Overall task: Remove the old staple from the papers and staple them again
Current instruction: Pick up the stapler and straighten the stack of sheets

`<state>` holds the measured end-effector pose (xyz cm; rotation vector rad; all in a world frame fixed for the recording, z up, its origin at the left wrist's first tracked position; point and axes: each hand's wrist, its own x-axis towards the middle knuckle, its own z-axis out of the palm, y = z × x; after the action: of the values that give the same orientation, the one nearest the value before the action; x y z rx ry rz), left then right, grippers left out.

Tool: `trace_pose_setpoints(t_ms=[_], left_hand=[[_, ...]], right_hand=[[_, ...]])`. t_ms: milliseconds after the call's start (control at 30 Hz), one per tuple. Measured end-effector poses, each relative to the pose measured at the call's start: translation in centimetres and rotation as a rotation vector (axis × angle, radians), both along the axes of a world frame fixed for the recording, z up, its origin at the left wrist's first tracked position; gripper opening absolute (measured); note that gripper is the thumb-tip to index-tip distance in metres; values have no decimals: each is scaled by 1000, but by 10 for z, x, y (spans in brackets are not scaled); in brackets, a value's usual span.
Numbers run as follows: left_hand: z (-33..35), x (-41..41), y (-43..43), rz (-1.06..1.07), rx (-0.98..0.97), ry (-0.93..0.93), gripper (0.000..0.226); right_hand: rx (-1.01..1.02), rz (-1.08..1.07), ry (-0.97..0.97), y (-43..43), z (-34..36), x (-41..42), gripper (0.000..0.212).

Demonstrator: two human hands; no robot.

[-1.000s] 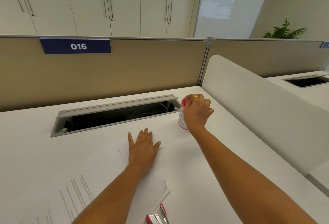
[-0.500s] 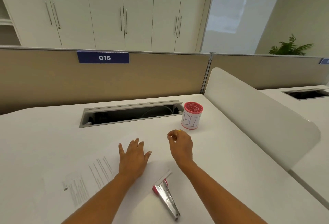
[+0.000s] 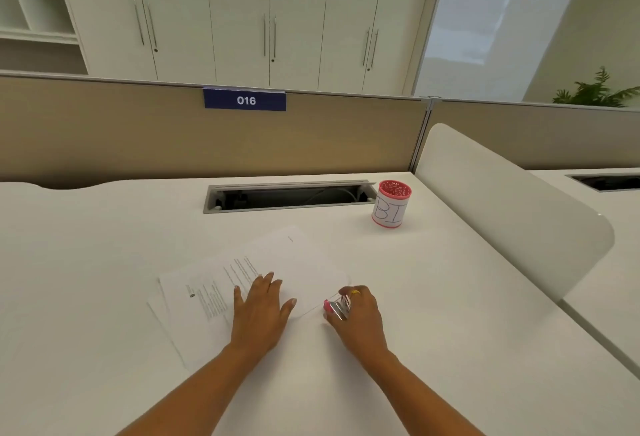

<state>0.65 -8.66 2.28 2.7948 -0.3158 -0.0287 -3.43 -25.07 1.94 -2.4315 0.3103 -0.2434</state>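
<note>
Pink stapler (image 3: 335,309) now in right hand (image 3: 362,319)

Hands (image 3: 259,312) (image 3: 362,317) on papers (image 3: 304,262); stapler (image 3: 336,308)

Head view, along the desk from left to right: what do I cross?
papers → left hand pressing flat on them → stapler → right hand gripping it → pink cup → white side divider
</note>
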Motion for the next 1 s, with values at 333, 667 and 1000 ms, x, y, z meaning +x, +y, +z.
trace_pose_setpoints(t_ms=[333, 667, 1000], left_hand=[[-16, -29, 24, -2, 6, 31, 98], [-20, -30, 35, -24, -29, 87, 61], [-20, -30, 43, -50, -38, 94, 61]], right_hand=[[-59, -68, 34, -1, -13, -18, 26], [16, -213, -34, -26, -17, -13, 19], [-137, -299, -40, -37, -5, -11, 38]])
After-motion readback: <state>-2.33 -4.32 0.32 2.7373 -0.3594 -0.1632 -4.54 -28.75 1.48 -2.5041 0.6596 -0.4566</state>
